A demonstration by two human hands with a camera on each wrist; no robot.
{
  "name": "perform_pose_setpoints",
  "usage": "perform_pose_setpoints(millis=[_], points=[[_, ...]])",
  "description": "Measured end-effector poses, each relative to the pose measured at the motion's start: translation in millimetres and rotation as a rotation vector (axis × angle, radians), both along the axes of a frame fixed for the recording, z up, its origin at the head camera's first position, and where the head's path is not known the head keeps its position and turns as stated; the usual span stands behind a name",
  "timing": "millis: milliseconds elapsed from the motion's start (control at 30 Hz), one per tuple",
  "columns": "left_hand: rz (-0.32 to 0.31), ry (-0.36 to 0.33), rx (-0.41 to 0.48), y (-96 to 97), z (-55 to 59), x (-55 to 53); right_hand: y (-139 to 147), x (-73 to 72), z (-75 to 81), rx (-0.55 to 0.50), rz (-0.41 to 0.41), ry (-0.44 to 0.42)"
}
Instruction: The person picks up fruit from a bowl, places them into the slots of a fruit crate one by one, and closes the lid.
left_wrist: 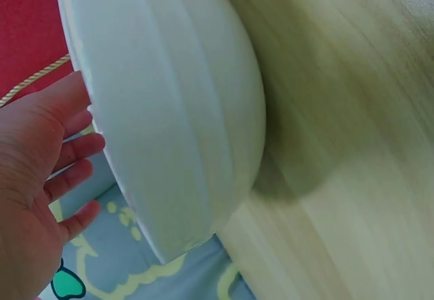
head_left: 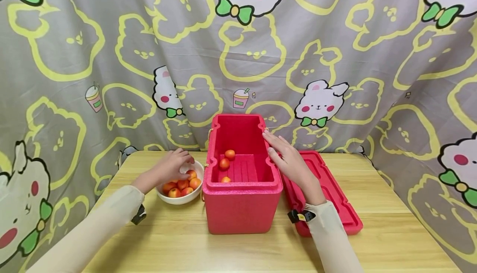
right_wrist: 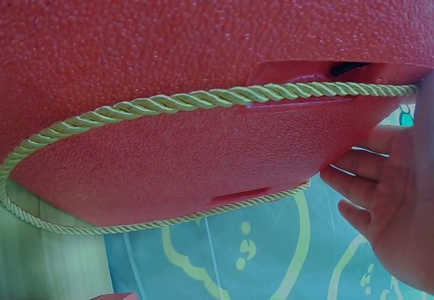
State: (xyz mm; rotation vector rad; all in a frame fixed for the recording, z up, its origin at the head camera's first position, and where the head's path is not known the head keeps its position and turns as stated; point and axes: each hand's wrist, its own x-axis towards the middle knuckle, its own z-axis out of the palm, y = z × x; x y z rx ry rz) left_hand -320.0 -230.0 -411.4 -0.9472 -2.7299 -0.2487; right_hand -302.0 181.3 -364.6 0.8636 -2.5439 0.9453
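A white bowl holding several small round orange-red fruits stands left of a red foam box. My left hand reaches over the bowl, thumb apart from the fingers, with white bowl wall showing between them. The left wrist view has the ribbed outside of the bowl, with my fingers at its rim. My right hand rests its extended fingers along the box's right rim. Inside the uncovered box lie 3 fruits of the same kind.
The red lid lies on the wooden table, right of the box and under my right forearm. Yellow twisted rope runs along the box's side. A patterned curtain hangs behind the table and at both sides.
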Motion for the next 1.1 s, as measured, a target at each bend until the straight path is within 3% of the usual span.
perform_pose_setpoints(millis=[533,833,1100], points=[[0.030,-0.014,-0.046,2.6,-16.6,-3.6,-0.2,0.6,-1.2,-0.006,0.003,-0.002],[0.100,0.028,-0.100,5.2,-18.7,-1.4,-0.2,0.3,-1.2,-0.005,0.007,0.004],[0.181,-0.031,-0.124,8.9,-14.7,2.6,1.0,0.2,-1.5,-0.007,0.007,0.010]])
